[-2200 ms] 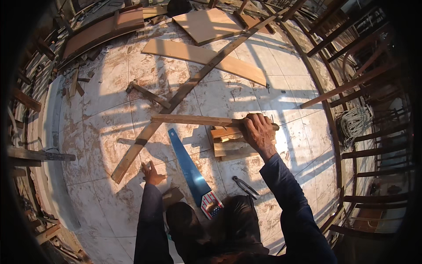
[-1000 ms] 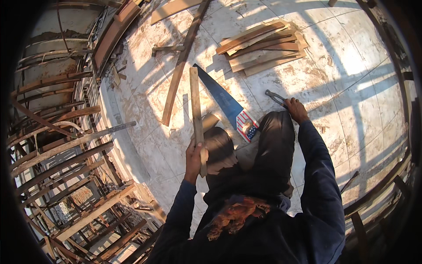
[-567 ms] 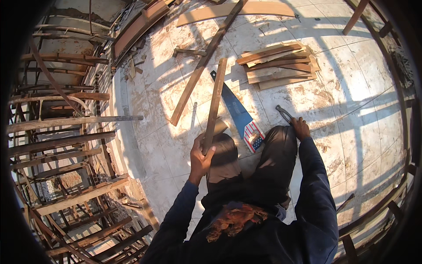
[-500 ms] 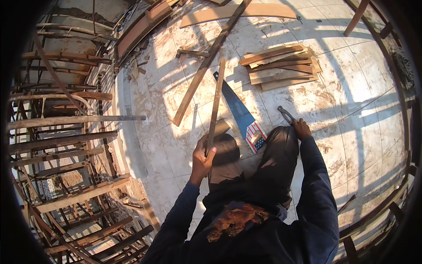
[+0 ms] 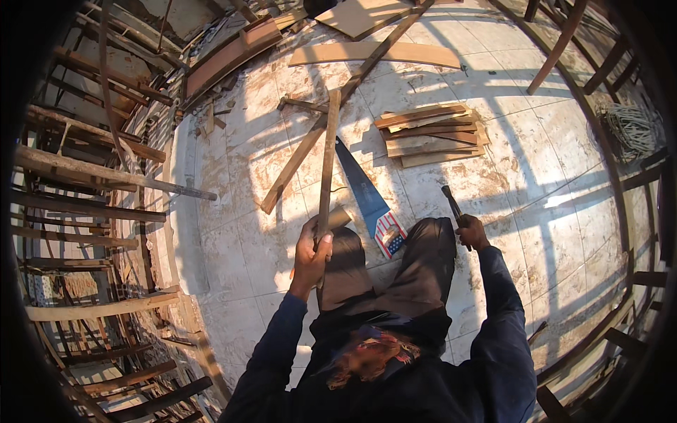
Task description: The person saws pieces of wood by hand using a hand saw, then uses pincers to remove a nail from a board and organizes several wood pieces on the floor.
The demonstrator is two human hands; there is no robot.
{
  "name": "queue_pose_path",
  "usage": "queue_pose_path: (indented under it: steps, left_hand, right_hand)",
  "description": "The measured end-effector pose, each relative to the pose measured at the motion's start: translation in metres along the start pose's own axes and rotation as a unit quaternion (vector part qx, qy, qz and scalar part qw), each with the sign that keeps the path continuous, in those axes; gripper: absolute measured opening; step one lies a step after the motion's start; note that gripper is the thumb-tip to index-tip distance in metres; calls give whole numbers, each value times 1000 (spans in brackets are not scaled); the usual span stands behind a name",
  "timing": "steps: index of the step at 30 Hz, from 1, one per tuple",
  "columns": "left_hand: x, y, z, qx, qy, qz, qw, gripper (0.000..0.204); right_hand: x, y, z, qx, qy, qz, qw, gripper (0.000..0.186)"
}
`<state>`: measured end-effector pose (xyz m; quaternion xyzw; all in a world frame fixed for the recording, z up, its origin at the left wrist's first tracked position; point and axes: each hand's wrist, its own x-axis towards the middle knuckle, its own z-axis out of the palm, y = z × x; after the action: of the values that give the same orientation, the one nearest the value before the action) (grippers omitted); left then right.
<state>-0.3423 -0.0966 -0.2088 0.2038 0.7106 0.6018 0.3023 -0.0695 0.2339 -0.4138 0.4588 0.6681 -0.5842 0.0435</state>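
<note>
My left hand (image 5: 309,255) is wrapped around the lower part of a narrow wooden strip (image 5: 329,151), which points up and away from my left knee. In my right hand (image 5: 472,233) is a pair of metal pincers (image 5: 452,202), held beside my right knee with the head pointing away from me. A handsaw (image 5: 362,187) with a blue blade and a striped handle lies on the floor, its handle close between my knees. Next to my left knee is a short wood piece (image 5: 340,217), partly hidden by the knee and hand.
A stack of short boards (image 5: 431,137) lies ahead on the stained tile floor (image 5: 522,158). A long batten (image 5: 293,173) crosses the floor at a slant, with a hammer (image 5: 305,104) touching it. Wooden framing (image 5: 92,215) lines the left side, and a bundle of rope-like strands (image 5: 630,130) sits far right.
My right hand has lifted the pincers off the floor and turned them, and their handles now look closed together. My left hand still grips the strip, now more upright. The whole view has shifted slightly.
</note>
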Motion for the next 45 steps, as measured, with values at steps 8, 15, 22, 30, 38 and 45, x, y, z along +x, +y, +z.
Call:
queue_pose_path:
  steps: [8,15,22,30,38,45]
  left_hand:
    - [-10,-5,-6,79,-76,34,993,57]
    - [-35,-5,-16,97,-132,32,986,59]
    - [-53,-3,-30,142,-166,42,975,57]
    - [-57,-7,-42,222,-220,92,946,56]
    - [-49,-14,-34,235,-191,284,910,54]
    - [-90,1,-25,-64,-244,-68,965,57]
  right_hand:
    - [-175,-117,33,324,-306,-70,892,44]
    - [-206,-165,59,244,-413,-94,873,31]
    - [-200,-173,60,228,-432,-69,870,34]
    - [-192,-160,62,226,-445,-73,863,28]
    - [-201,-163,61,241,-426,-3,872,27]
    - [-239,-144,92,468,-465,123,741,25]
